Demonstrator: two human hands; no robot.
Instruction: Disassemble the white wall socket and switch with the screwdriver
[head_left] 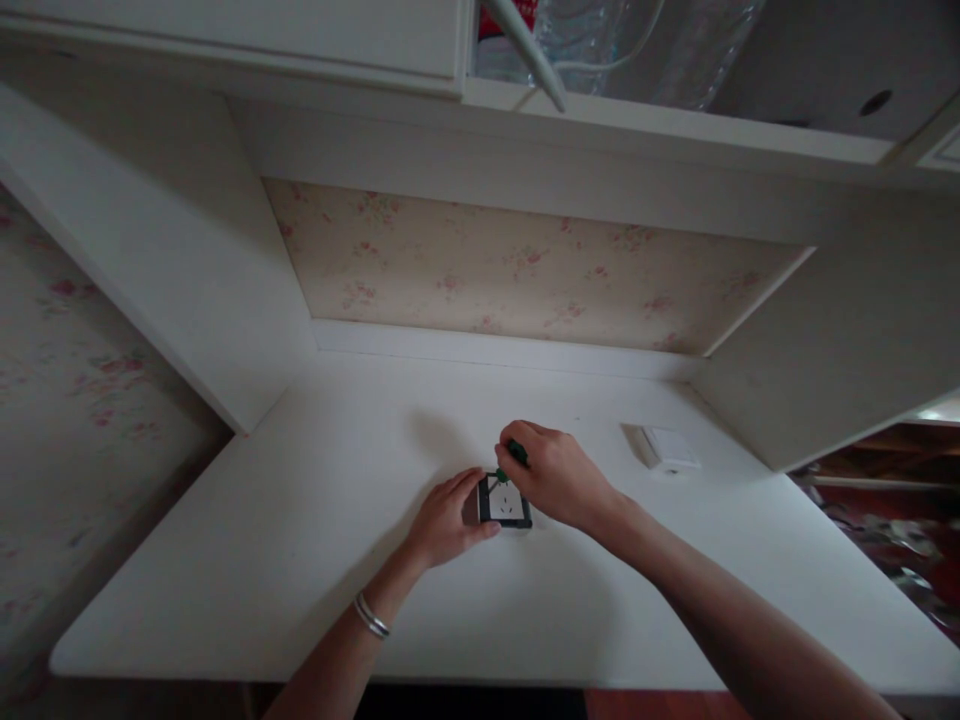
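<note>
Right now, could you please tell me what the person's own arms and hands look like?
The left forearm and right forearm show no sleeves. The left hand and right hand wear no gloves. A silvery bracelet, seemingly of two narrow bands, circles the left wrist; nothing is seen on the right wrist.

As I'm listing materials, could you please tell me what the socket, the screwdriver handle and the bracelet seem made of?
Socket: probably plastic, from its smooth, matt white face and dark frame.
Screwdriver handle: perhaps plastic, being green; finish unclear, partly hidden by the right hand.
Bracelet: likely metal, polished, given its silvery shine.
</note>
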